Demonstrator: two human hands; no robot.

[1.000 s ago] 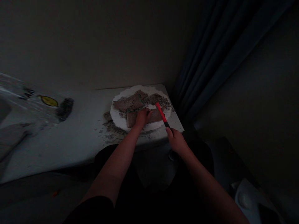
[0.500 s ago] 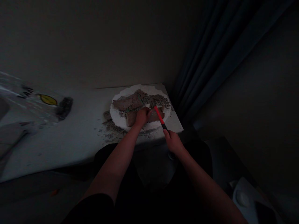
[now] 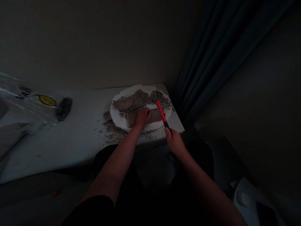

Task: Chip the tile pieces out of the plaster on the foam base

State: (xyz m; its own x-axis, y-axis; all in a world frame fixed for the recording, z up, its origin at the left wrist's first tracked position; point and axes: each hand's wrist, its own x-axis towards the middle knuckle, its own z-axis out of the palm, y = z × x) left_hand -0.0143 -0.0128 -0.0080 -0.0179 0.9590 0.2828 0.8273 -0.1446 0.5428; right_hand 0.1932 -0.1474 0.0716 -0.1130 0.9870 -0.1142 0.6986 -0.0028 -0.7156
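Note:
My right hand [image 3: 174, 141] is wrapped round the black grip of a hammer [image 3: 161, 110] with a red handle. The hammer's head, dim and partly lost among grey-brown crumbs, is over the far right of a white scalloped-edge board [image 3: 117, 121]. My left hand [image 3: 143, 116] rests over a flat brown textured slab [image 3: 157, 116] at the near side of the board. Its fingers are curled together, and whatever is between them is too dark to make out. Behind it lies a cracked brown slab [image 3: 128, 103] with broken pieces and a little green showing.
The board is on a white table [image 3: 77, 138] near its right end. Crumbs [image 3: 113, 128] are scattered left of the board. A clear plastic bag [image 3: 30, 100] with dark contents lies at the left. A dark curtain [image 3: 211, 59] hangs at the right; a small white surface [image 3: 249, 191] shows below.
The hammer's head has risen slightly away from the slab, toward the far side. My left hand stays in nearly the same place.

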